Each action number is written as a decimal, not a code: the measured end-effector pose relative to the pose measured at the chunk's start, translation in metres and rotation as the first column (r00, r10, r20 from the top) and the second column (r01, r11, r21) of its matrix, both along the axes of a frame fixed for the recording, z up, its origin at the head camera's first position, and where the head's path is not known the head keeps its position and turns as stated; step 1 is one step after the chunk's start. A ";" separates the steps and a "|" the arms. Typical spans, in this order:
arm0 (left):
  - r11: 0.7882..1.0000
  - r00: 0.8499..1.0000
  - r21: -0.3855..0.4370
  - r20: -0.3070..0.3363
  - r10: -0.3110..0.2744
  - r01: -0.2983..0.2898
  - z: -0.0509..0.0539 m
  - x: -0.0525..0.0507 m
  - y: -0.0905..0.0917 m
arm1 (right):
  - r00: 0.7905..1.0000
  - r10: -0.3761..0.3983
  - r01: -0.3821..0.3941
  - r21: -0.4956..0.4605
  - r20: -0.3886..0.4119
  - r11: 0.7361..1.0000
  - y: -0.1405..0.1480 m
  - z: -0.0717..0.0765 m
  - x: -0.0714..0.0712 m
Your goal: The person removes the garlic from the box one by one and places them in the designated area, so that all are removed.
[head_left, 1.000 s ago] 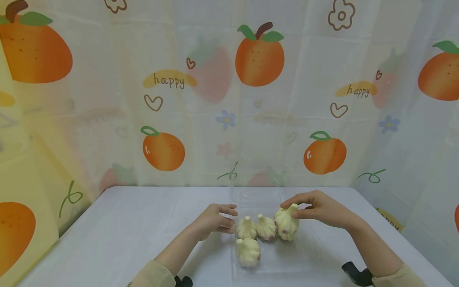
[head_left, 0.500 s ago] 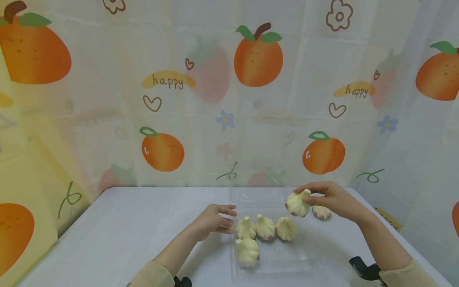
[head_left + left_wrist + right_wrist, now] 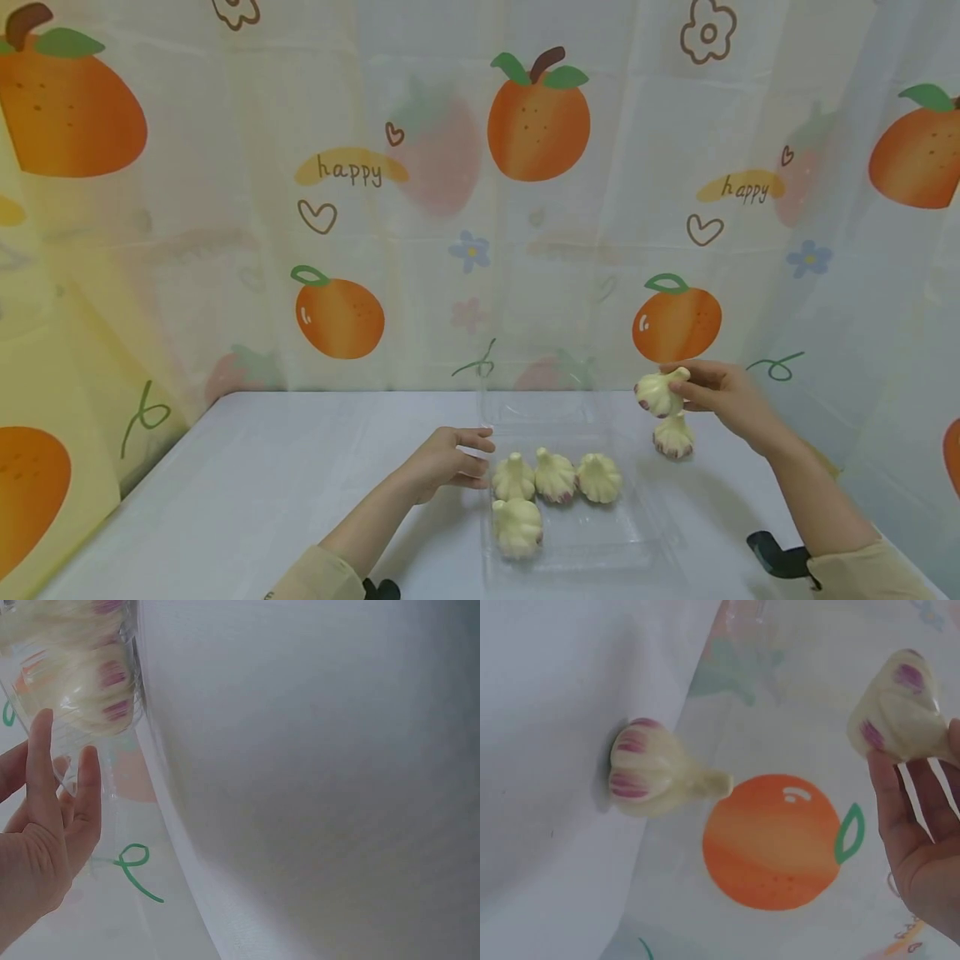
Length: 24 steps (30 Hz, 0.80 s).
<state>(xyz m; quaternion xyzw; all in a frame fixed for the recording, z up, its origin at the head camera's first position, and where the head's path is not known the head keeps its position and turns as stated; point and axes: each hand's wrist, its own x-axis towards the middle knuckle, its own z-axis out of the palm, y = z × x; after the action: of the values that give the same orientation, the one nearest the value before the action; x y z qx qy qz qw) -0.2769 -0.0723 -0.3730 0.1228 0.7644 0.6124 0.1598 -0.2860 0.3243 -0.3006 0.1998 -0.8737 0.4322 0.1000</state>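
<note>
The head view shows the right hand (image 3: pixel 731 402) pinching a purple-streaked garlic bulb (image 3: pixel 658 394) between thumb and fingers, raised above the white table (image 3: pixel 300 467). A second garlic bulb (image 3: pixel 673 438) stands on the table just below, right of the clear plastic container (image 3: pixel 592 531). Four more bulbs (image 3: pixel 555 477) sit inside that container. The left hand (image 3: pixel 448 460), fingers loosely extended, rests at its left edge.

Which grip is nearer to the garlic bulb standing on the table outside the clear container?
Right. The right grip is close to that garlic bulb, raised higher and holding another bulb; the left grip is farther off, at the clear container's left side.
</note>
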 end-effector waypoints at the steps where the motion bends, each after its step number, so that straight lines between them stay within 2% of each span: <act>1: 1.000 1.000 0.000 0.000 0.000 0.000 0.000 0.000 0.000 | 1.000 -0.022 0.022 0.002 0.005 1.000 0.002 0.000 0.000; 5: 1.000 1.000 0.000 0.001 0.001 -0.001 0.000 0.000 0.000 | 0.994 -0.110 0.110 0.016 0.020 0.994 0.009 0.001 0.000; 11: 1.000 1.000 -0.001 0.005 0.003 -0.003 0.000 -0.001 0.000 | 0.974 -0.224 0.223 0.011 0.036 0.975 0.022 -0.005 -0.003; 17: 1.000 1.000 0.001 0.000 -0.001 0.001 -0.001 -0.001 -0.001 | 0.956 -0.290 0.291 -0.020 0.034 0.957 0.035 -0.016 -0.007; 24: 1.000 1.000 0.004 -0.005 -0.009 0.009 -0.001 -0.001 -0.001 | 0.927 -0.374 0.375 -0.050 0.042 0.926 0.046 -0.031 -0.012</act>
<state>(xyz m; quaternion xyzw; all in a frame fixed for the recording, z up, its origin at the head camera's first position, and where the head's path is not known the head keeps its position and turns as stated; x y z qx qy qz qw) -0.2780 -0.0731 -0.3738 0.1281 0.7630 0.6129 0.1606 -0.2984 0.3703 -0.3312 0.0195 -0.8846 0.4329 0.1723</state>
